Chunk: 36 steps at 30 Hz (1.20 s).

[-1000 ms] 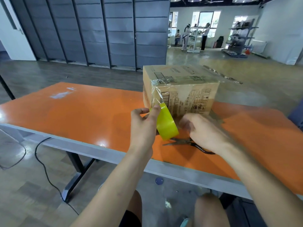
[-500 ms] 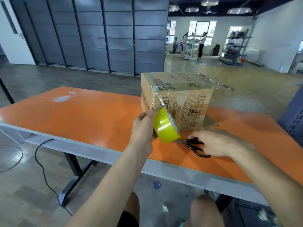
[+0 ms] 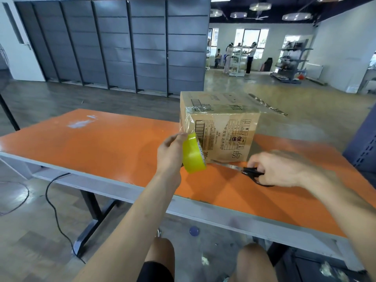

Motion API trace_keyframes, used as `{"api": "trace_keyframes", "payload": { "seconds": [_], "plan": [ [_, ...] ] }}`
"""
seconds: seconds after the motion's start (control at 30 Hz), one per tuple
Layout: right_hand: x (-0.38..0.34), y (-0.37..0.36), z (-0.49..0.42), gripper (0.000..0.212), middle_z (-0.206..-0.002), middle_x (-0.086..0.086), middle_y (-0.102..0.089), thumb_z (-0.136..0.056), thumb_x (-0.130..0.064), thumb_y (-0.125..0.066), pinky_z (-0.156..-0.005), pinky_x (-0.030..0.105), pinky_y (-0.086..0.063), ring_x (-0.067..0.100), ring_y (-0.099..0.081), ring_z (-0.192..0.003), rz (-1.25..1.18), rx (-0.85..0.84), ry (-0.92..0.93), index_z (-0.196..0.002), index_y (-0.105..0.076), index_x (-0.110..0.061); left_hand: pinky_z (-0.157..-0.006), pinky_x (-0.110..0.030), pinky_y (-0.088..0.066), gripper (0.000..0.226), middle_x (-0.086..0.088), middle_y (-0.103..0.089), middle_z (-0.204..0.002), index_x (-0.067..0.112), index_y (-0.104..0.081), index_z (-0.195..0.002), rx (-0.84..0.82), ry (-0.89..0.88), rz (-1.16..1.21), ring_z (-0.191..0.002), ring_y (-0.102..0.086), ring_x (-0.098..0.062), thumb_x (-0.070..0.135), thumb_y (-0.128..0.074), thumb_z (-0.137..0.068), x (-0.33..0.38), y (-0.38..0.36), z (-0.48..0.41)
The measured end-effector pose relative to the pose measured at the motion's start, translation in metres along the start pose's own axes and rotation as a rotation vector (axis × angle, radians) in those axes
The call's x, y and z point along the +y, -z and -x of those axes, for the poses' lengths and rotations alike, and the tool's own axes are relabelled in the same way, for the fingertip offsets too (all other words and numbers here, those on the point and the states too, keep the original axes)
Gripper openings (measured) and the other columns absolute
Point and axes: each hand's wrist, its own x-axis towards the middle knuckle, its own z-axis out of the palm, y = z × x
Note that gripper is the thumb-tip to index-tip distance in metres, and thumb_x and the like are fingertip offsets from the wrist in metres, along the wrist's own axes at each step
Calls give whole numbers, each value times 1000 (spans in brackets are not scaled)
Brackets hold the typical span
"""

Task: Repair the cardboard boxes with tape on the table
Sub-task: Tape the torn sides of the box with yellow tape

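A brown cardboard box (image 3: pixel 225 127) with printed labels stands on the orange table (image 3: pixel 97 145). Clear tape runs from its near-left top corner down to a yellow tape roll (image 3: pixel 192 154). My left hand (image 3: pixel 169 153) grips that roll just in front of the box's left edge. Black-handled scissors (image 3: pixel 247 170) lie on the table at the foot of the box, blades pointing left. My right hand (image 3: pixel 278 169) curls over their handles, which it partly hides.
A loose strip of tape (image 3: pixel 266 104) sticks out over the box's far right edge. The table's grey front edge (image 3: pixel 203 212) runs across below my arms. A black cable (image 3: pixel 55 208) trails on the floor at left. A dark crate (image 3: pixel 366 143) stands at right.
My right hand has moved right along the table onto the scissors' handles. My left hand has kept hold of the tape roll by the box corner.
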Motion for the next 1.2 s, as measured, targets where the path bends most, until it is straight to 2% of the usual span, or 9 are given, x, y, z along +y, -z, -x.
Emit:
{"api": "trace_keyframes", "payload": {
  "seconds": [0.13, 0.3, 0.43, 0.6, 0.7, 0.93, 1.03, 1.1, 1.2],
  "plan": [
    [10, 34, 0, 23, -86, -27, -69, -84, -26, -68, -74, 31, -55, -4, -61, -78, -59, 66, 20, -101, -63, -42, -58, -24, -48, 8, 7, -72, -65, 18, -68, -97, -94, 33, 10, -62, -67, -13, 22, -62, -95, 7, -2, 3],
    [16, 68, -4, 23, -81, -27, -70, -88, -24, -71, -71, 27, -51, -5, -61, -77, -70, 142, 67, -100, -66, -43, -74, -34, -54, 20, -2, -78, -80, 16, -75, -101, -139, 122, -22, -75, -70, -24, 27, -61, -92, 13, -10, 7],
    [24, 91, -2, 32, -84, -32, -70, -91, -23, -72, -83, 40, -56, 3, -67, -82, -152, 116, 118, -104, -67, -51, -67, -29, -53, 24, 1, -77, -73, 13, -72, -109, -143, 127, 3, -65, -70, -18, 26, -60, -93, 10, -11, 5],
    [11, 106, -4, 29, -86, -30, -72, -90, -27, -75, -77, 28, -50, -8, -64, -77, -239, 77, 223, -106, -69, -50, -52, -21, -49, 19, 4, -73, -64, 13, -69, -109, -133, 112, 56, -54, -67, -11, 22, -59, -96, 6, -14, 6],
    [5, 114, -11, 29, -85, -32, -71, -88, -34, -77, -69, 22, -43, -11, -63, -74, -216, 44, 226, -109, -69, -52, -57, -24, -51, 21, 3, -75, -68, 15, -69, -111, -139, 115, 64, -61, -68, -15, 25, -59, -96, 4, -12, 4],
    [0, 119, -21, 35, -83, -28, -73, -85, -33, -79, -63, 18, -35, -12, -60, -67, -254, 32, 240, -111, -67, -53, -67, -31, -59, 31, -6, -79, -91, 13, -68, -121, -173, 126, 82, -77, -76, -22, 25, -61, -94, 3, -13, -1],
    [0, 121, -23, 30, -83, -16, -75, -84, -35, -80, -65, 24, -35, 1, -60, -70, -252, 43, 237, -107, -72, -53, -60, -28, -57, 29, -5, -79, -87, 13, -69, -120, -169, 135, 104, -73, -75, -19, 23, -63, -94, 3, -14, -1],
    [1, 121, -24, 29, -81, -15, -75, -85, -35, -80, -64, 26, -35, 6, -60, -72, -236, 52, 233, -107, -73, -53, -59, -28, -59, 26, -6, -79, -84, 11, -68, -118, -157, 135, 120, -70, -75, -19, 21, -66, -95, 3, -15, -1],
    [2, 123, -22, 29, -82, -23, -75, -87, -33, -78, -62, 21, -36, -8, -57, -63, -213, 41, 218, -110, -72, -49, -64, -31, -62, 28, -10, -78, -85, 6, -67, -118, -155, 140, 146, -71, -75, -22, 19, -68, -94, 1, -16, -2]
  ]
}}
